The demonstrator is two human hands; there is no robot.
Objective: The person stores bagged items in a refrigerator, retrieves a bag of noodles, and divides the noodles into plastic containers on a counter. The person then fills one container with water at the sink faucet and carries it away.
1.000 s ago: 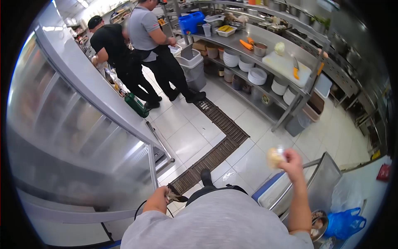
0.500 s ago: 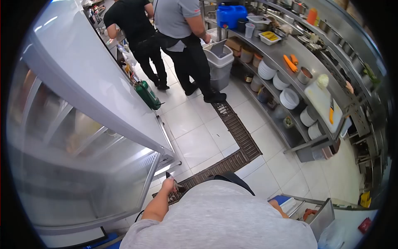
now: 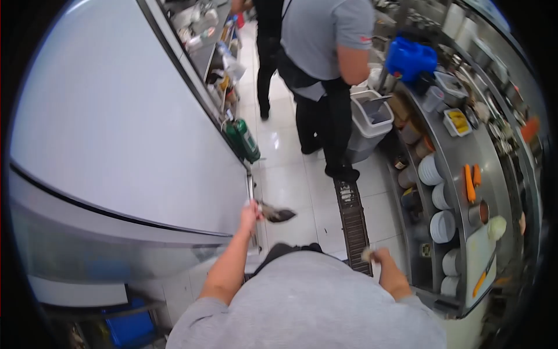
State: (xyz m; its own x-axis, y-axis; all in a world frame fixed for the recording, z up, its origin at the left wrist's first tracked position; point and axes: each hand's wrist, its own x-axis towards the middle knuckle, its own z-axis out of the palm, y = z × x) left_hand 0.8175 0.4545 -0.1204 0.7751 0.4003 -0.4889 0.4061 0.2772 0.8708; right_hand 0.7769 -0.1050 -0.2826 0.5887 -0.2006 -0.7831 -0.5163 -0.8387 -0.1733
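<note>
My left hand [image 3: 251, 214] is closed around a long greyish object with a dark, pointed, blade-like end [image 3: 280, 215]; its kind is unclear. It is held out over the tiled floor, beside the big white cabinet. On the other side of my body, my right hand [image 3: 381, 256] has its fingers curled on a small pale thing [image 3: 366, 254], too blurred to name. Below that hand runs the brown floor drain grate [image 3: 353, 224]. Nearest on its right is the steel counter, with a cutting board [image 3: 478, 256] bearing an orange-handled knife [image 3: 481, 279] and a cabbage [image 3: 497, 227].
Ahead stands a co-worker in a grey shirt [image 3: 325, 41], beside a grey bin [image 3: 367, 131]; another in black [image 3: 267, 52] is farther off. A green cylinder [image 3: 243, 139] stands by the white cabinet [image 3: 116, 116]. Carrots [image 3: 469, 183] and a metal pot [image 3: 479, 213] rest on the counter.
My view has turned leftward and moved forward along the cabinet. My left hand now reaches farther ahead with the dark-ended object. My right hand has come into view.
</note>
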